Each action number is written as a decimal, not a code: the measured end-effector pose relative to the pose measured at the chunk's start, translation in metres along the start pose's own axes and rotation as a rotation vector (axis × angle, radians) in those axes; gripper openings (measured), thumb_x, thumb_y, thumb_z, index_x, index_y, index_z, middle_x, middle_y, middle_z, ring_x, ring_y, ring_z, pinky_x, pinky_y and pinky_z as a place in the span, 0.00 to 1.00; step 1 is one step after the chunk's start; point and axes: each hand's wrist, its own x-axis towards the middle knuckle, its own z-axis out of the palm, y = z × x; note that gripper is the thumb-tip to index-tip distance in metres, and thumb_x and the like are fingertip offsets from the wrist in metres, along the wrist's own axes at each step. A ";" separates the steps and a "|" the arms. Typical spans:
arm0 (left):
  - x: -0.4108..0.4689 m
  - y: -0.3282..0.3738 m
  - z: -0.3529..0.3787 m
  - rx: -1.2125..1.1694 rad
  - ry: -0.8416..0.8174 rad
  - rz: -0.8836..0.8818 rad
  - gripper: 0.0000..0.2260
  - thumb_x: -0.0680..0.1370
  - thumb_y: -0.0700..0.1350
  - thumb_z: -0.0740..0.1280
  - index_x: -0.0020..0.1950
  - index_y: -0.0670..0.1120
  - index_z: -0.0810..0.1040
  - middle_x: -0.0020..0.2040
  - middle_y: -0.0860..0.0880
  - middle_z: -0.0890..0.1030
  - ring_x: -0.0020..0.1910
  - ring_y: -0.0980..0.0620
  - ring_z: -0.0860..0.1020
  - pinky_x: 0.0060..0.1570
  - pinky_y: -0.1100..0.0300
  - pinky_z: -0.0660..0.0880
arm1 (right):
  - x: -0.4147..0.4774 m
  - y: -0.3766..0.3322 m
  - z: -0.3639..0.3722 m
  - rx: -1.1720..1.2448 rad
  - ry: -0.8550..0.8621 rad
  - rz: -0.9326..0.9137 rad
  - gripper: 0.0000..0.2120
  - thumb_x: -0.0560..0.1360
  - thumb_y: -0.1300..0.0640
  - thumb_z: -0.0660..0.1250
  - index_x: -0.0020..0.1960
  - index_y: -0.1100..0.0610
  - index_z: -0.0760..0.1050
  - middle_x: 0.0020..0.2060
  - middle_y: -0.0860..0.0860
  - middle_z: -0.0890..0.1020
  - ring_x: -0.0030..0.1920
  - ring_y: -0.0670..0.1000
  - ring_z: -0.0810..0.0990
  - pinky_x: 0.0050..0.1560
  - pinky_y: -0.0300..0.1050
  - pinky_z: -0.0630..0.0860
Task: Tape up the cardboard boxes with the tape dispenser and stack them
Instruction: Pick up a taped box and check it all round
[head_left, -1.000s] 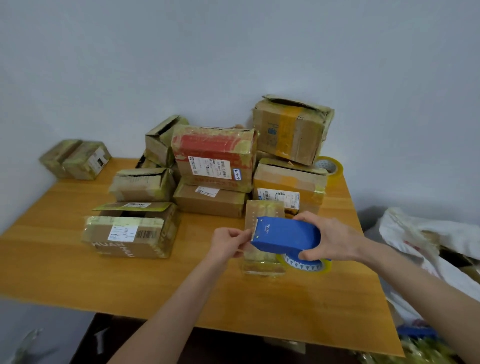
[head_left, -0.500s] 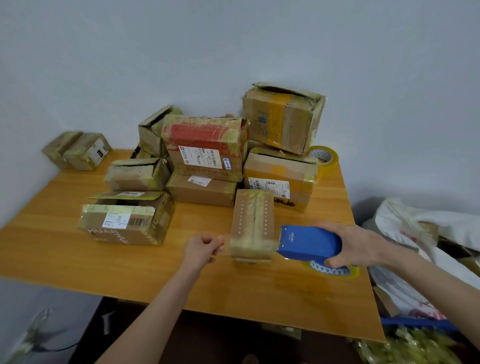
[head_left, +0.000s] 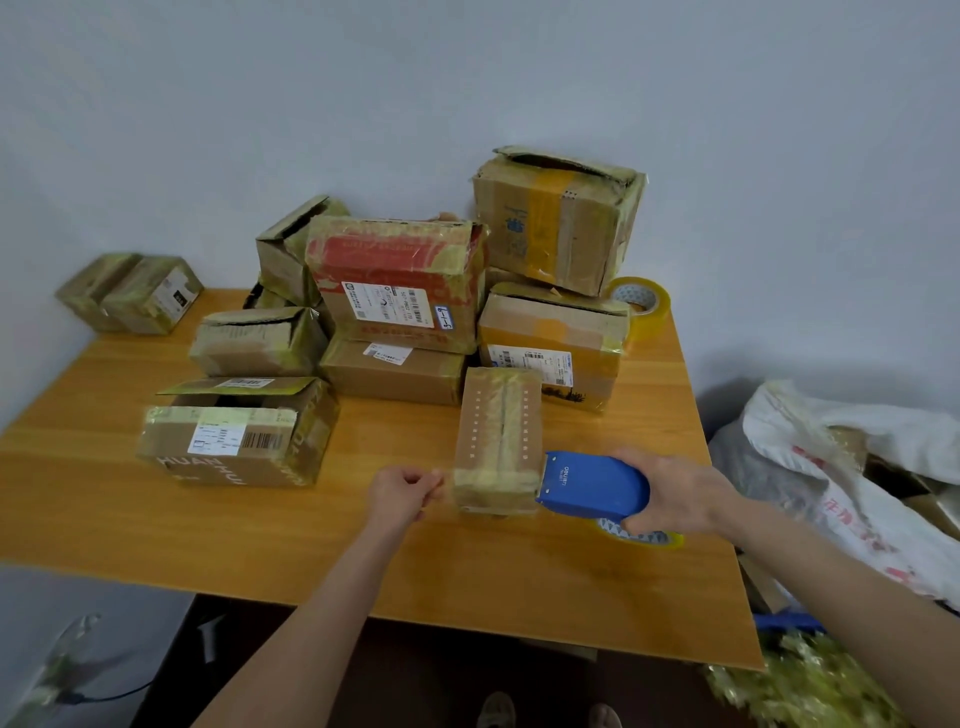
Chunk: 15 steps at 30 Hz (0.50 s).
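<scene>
A small narrow cardboard box (head_left: 497, 434) lies on the wooden table (head_left: 363, 561), its top seam covered in yellowish tape. My right hand (head_left: 675, 493) grips the blue tape dispenser (head_left: 592, 486), whose front edge sits at the box's near right corner. My left hand (head_left: 402, 491) is just left of the box's near end, fingers pinched together on what looks like a clear tape end stretched across the box front. Behind stand several taped boxes, among them a red-topped box (head_left: 400, 283) and a tall box (head_left: 558, 218) stacked on another.
An open-flapped box marked HUAN (head_left: 236, 434) sits at the left. A spare tape roll (head_left: 641, 306) stands at the back right edge. Two small boxes (head_left: 130, 291) lie off the table's far left corner. White sacks (head_left: 852, 467) crowd the right side.
The dispenser has moved from over the small box to its right side and near corner. My left hand drew back to the left of the box, still pinched.
</scene>
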 end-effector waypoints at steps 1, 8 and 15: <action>0.002 -0.003 0.001 0.015 -0.005 0.008 0.12 0.78 0.47 0.68 0.36 0.46 0.82 0.37 0.46 0.84 0.36 0.51 0.78 0.37 0.54 0.79 | 0.002 -0.001 0.001 0.004 -0.015 0.008 0.36 0.69 0.46 0.72 0.72 0.43 0.59 0.50 0.45 0.76 0.49 0.49 0.76 0.43 0.41 0.75; 0.011 -0.011 0.009 0.110 -0.095 0.046 0.12 0.79 0.51 0.66 0.42 0.46 0.82 0.40 0.45 0.83 0.30 0.52 0.72 0.34 0.55 0.73 | 0.011 -0.003 0.014 0.089 -0.062 0.079 0.38 0.68 0.48 0.72 0.73 0.44 0.58 0.48 0.46 0.75 0.46 0.50 0.76 0.38 0.40 0.71; -0.005 -0.031 -0.003 0.552 0.238 0.425 0.13 0.79 0.44 0.66 0.62 0.46 0.79 0.54 0.46 0.78 0.48 0.51 0.78 0.45 0.61 0.76 | 0.009 0.005 0.014 0.081 -0.057 0.070 0.36 0.68 0.46 0.73 0.71 0.46 0.59 0.50 0.46 0.75 0.48 0.50 0.76 0.42 0.42 0.73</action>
